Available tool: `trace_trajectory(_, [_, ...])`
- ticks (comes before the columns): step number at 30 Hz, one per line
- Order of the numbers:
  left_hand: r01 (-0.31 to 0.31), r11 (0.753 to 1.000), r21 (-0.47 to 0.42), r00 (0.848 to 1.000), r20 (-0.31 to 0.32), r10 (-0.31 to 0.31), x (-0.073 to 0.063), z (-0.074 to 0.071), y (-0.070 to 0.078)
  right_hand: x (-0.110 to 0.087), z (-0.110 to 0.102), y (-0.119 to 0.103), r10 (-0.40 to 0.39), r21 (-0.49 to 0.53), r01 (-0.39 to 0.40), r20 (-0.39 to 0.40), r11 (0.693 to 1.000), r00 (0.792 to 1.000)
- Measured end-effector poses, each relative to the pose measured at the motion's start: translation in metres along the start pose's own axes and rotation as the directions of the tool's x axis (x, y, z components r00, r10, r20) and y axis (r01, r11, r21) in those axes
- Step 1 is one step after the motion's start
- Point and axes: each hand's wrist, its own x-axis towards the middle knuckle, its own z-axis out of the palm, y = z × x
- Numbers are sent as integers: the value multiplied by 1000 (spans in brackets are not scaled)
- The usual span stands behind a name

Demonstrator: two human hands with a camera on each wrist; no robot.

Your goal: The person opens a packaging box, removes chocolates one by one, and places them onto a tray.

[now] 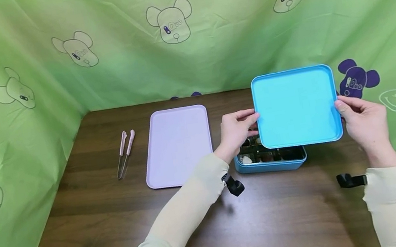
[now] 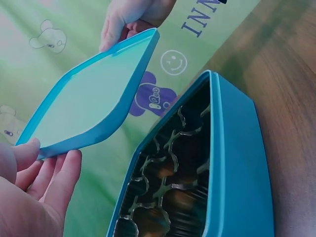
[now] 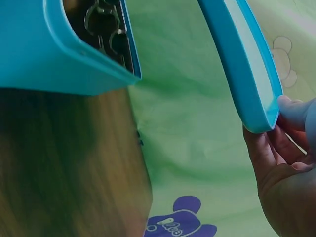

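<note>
A shallow blue lid (image 1: 296, 107) is held up between my two hands, its rimmed inner side facing me in the head view. My left hand (image 1: 237, 132) pinches its left edge, thumb on the rim and fingers behind. At the right edge, my right hand (image 1: 366, 122) grips it the same way. Below and partly behind the lid stands a blue box (image 1: 273, 166), uncovered on top. Inside it, the left wrist view shows a dark divided insert (image 2: 170, 182) with round, wavy-edged compartments; some brownish contents show there. The lid hides much of the box in the head view.
A pale purple tray (image 1: 178, 144) lies on the brown wooden table (image 1: 82, 232), left of the box. Further left are two slim metal tools with pink patterned handles (image 1: 131, 142), side by side. A green printed curtain (image 1: 125, 74) hangs behind and around the table.
</note>
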Motion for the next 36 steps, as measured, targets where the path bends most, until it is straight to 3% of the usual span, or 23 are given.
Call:
trace_trajectory(11, [32, 998, 48, 999, 15, -33, 6, 28, -1, 9, -22, 11, 48, -47, -49, -29, 998, 998])
trace_trajectory(19, [53, 985, 164, 998, 20, -57, 6, 51, 0, 10, -39, 21, 125, 83, -123, -16, 989, 992])
trace_trajectory(27, [84, 976, 200, 996, 5, -87, 3, 64, -5, 13, -46, 30, 172, 171, -172, 14, 970, 985])
trace_trajectory(31, [111, 968, 226, 993, -1, -114, 1, 72, -6, 18, -54, 42, 190, 127, -191, 22, 973, 982])
trace_trajectory(36, [127, 956, 266, 992, -8, -129, -1, 81, -8, 25, -60, 57, 205, 6, -205, -29, 979, 978])
